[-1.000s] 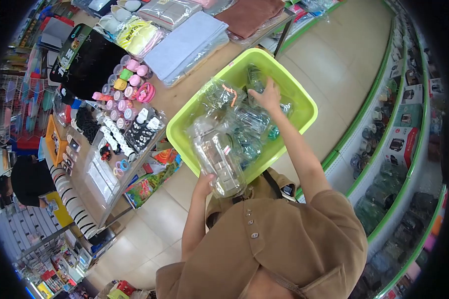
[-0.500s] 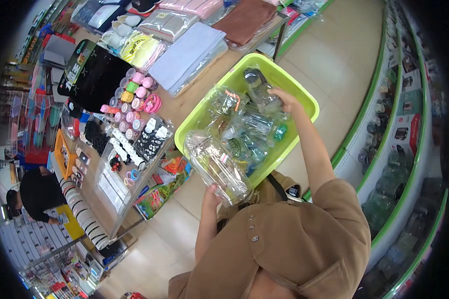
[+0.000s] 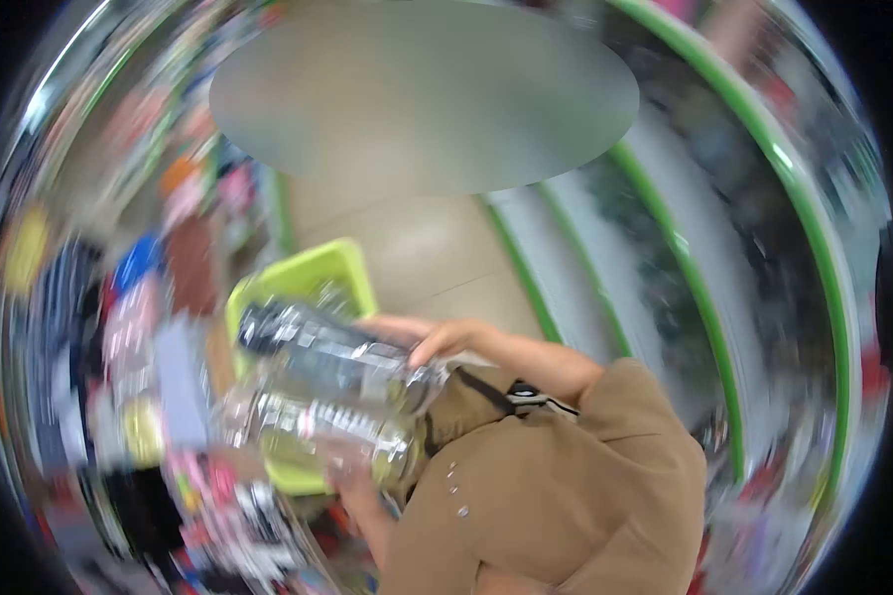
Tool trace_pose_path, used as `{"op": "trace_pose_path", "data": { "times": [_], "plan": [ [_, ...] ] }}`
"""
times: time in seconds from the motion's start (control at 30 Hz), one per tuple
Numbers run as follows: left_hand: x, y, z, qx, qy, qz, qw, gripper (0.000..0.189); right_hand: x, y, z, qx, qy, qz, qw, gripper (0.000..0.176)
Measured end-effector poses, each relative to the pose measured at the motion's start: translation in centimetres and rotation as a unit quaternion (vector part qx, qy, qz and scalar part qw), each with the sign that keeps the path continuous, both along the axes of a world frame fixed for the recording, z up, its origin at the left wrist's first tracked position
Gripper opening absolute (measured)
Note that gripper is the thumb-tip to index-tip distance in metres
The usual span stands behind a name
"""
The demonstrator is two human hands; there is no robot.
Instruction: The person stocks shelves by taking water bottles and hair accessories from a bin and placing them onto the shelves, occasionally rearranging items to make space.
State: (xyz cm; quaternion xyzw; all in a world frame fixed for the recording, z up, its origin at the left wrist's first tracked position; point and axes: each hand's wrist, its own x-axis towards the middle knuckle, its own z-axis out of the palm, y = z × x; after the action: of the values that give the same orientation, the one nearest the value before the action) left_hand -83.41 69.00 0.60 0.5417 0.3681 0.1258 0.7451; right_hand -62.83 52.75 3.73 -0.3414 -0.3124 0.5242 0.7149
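My right hand [image 3: 442,337] is closed on the end of a clear water bottle with a dark lid [image 3: 342,347], which lies tilted toward the left. Beside it and slightly nearer to me, a second clear bottle in shiny wrapping [image 3: 332,426] is in my left hand [image 3: 354,486], whose fingers are partly hidden and blurred. Both bottles are above the lime-green plastic basket [image 3: 352,268]. Other clear items in the basket are mostly covered by the bottles.
On the left, a blurred display table carries folded cloth [image 3: 181,382] and small packaged goods. Shelves with green edges [image 3: 680,243] curve along the right. Tiled floor [image 3: 437,248] runs between them. A blurred oval covers the top of the view.
The view has swung round, with strong blur. My right hand has brought the dark-lidded bottle out of the basket and alongside the wrapped bottle in my left hand.
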Motion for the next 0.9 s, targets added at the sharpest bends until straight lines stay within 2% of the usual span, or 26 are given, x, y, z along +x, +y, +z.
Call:
{"op": "trace_pose_path", "data": {
  "times": [0.03,0.1,0.17,0.23,0.27,0.3,0.4,0.47,0.5,0.53,0.6,0.63,0.67,0.77,0.8,0.87,0.9],
  "plan": [
    [2.8,0.0,-0.6,-0.02,-0.038,-0.1,0.994,0.088,-0.8,-2.1,0.5,0.007,0.005,-0.035,0.999,0.105],
    [3.0,0.4,-2.4,-0.061,-0.088,-0.256,0.961,0.09,-3.1,-6.5,1.8,0.001,-0.022,-0.085,0.996,0.109],
    [4.6,-1.4,-3.2,-0.098,-0.128,-0.358,0.92,0.092,-5.1,-9.8,1.2,0.007,-0.033,-0.121,0.992,0.11],
    [6.7,-2.1,-3.8,-0.145,-0.161,-0.44,0.871,0.094,-6.9,-14.5,-0.4,-0.054,-0.123,-0.215,0.967,0.114],
    [1.7,0.5,-6.3,-0.165,-0.18,-0.475,0.845,0.095,-7.4,-16.3,-0.2,-0.051,-0.126,-0.231,0.963,0.114],
    [8.0,-2.1,-5.2,-0.188,-0.198,-0.51,0.816,0.096,-7.7,-17.8,0.3,-0.079,-0.132,-0.278,0.948,0.115],
    [14.5,-7.5,-4.9,-0.261,-0.237,-0.6,0.718,0.099,-10.0,-23.6,1.2,-0.133,-0.136,-0.373,0.908,0.12],
    [16.6,-10.2,-5.1,-0.307,-0.255,-0.648,0.649,0.101,-11.2,-26.8,2.1,-0.227,-0.218,-0.463,0.829,0.122],
    [17.7,-11.0,-5.4,-0.328,-0.266,-0.669,0.612,0.102,-11.5,-27.8,3.7,-0.224,-0.215,-0.51,0.803,0.121],
    [18.6,-12.7,-4.3,-0.328,-0.264,-0.677,0.603,0.102,-11.7,-29.0,4.4,-0.224,-0.214,-0.52,0.796,0.121],
    [20.6,-19.4,-1.6,-0.319,-0.261,-0.695,0.59,0.104,-12.2,-31.7,5.0,-0.231,-0.193,-0.618,0.726,0.12],
    [22.0,-22.7,-0.3,-0.315,-0.261,-0.702,0.584,0.105,-12.5,-33.4,4.6,-0.276,-0.213,-0.644,0.681,0.119],
    [23.0,-26.5,1.1,-0.31,-0.258,-0.709,0.578,0.106,-12.8,-34.9,4.2,-0.277,-0.21,-0.651,0.675,0.119],
    [23.8,-33.6,4.4,-0.297,-0.242,-0.731,0.564,0.109,-13.1,-38.5,3.9,-0.161,-0.136,-0.765,0.608,0.117],
    [24.2,-35.3,4.3,-0.299,-0.239,-0.737,0.558,0.109,-13.3,-39.6,3.9,-0.163,-0.134,-0.771,0.601,0.117],
    [25.3,-38.4,3.4,-0.366,-0.163,-0.725,0.561,0.107,-13.7,-41.9,3.7,-0.143,-0.092,-0.841,0.513,0.114],
    [25.8,-40.2,3.0,-0.371,-0.167,-0.721,0.561,0.108,-14.0,-43.0,3.5,-0.133,-0.082,-0.857,0.492,0.111]
  ]
}}
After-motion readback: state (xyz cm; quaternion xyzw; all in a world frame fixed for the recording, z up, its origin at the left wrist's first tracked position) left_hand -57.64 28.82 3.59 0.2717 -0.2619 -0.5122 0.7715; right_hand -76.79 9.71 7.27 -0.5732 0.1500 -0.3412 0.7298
